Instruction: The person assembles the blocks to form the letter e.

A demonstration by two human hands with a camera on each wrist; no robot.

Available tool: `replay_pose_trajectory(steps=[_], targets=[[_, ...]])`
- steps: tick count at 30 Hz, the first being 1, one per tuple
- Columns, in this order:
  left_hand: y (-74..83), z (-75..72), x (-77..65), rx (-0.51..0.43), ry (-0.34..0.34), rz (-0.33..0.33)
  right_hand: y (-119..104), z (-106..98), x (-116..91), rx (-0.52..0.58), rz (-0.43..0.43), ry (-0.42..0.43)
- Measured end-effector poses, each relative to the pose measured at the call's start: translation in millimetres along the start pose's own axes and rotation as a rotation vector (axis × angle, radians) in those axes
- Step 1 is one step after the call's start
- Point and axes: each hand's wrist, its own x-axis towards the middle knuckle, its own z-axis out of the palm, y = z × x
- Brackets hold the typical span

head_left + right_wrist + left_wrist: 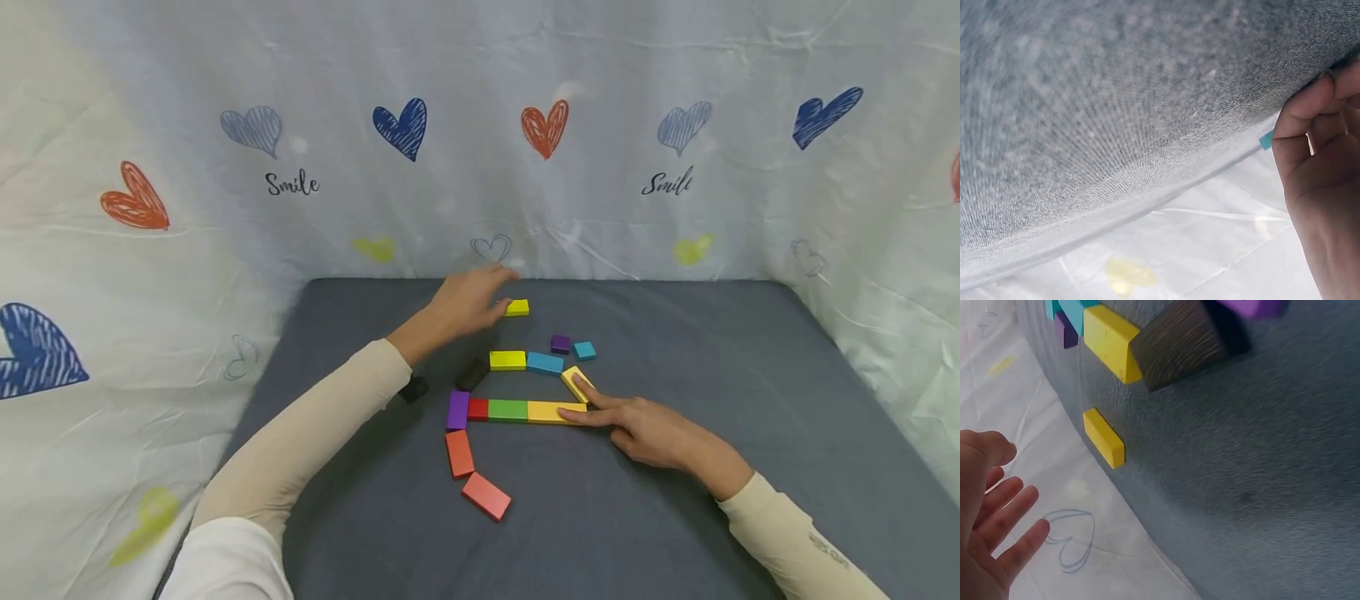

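Observation:
My left hand [468,302] hovers over the far part of the table, fingers spread and holding nothing. Just beside its thumb lies a small yellow block [517,307], which in the left wrist view [1104,438] stands apart from the fingers [1013,509]. With extended fingertips, my right hand [648,429] touches the right end of a long light-orange block [547,412] and a tilted pale-yellow block [576,382]. A green block [507,410], a red block [477,408] and a purple block [457,409] continue that row leftward. In the right wrist view the fingertips are partly hidden.
A yellow block [507,360] and a blue block [545,362] form an upper row beside a dark wooden block [472,374]. Behind are small purple [560,343] and teal [585,350] blocks. Orange-red [460,454] and coral [487,495] blocks curve nearer on the grey table [637,533].

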Motion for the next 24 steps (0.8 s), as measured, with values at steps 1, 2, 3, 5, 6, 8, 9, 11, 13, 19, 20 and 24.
replay_pose_trajectory(steps=[1, 2, 3, 5, 6, 8, 9, 11, 13, 19, 20, 24], targets=[[-0.5, 0.6, 4.2, 0.004, -0.009, -0.008, 0, 0, 0, 0.001, -0.012, 0.008], [-0.8, 1.5, 7.8, 0.009, -0.018, -0.015, 0, 0, 1, 0.001, -0.02, 0.014], [-1.5, 2.7, 11.3, 0.015, -0.03, -0.02, 1, 0, 1, 0.001, -0.028, 0.02], [-2.6, 5.2, 17.0, 0.029, -0.059, -0.026, 1, 0, 1, -0.006, -0.03, 0.014], [-3.3, 6.7, 19.3, 0.04, -0.075, -0.03, 1, 0, 2, -0.009, -0.033, 0.014], [-5.4, 10.3, 23.5, 0.068, -0.105, -0.045, 2, 1, 2, -0.008, -0.032, 0.01], [-6.1, 11.4, 25.3, 0.076, -0.119, -0.055, 2, 1, 2, -0.007, -0.032, 0.008], [-8.1, 14.2, 28.5, 0.088, -0.14, -0.076, 2, 1, 2, -0.001, -0.034, 0.012], [-10.0, 17.1, 31.8, 0.09, -0.159, -0.09, 2, 1, 1, 0.004, -0.03, 0.017], [-12.7, 28.2, 38.3, 0.068, -0.243, -0.1, 2, 0, 1, 0.008, -0.017, 0.013], [-12.4, 30.0, 39.0, 0.061, -0.258, -0.106, 2, 0, 1, 0.009, -0.015, 0.012], [-11.5, 36.5, 42.4, 0.057, -0.286, -0.116, 3, 0, 0, 0.009, -0.016, 0.015]])
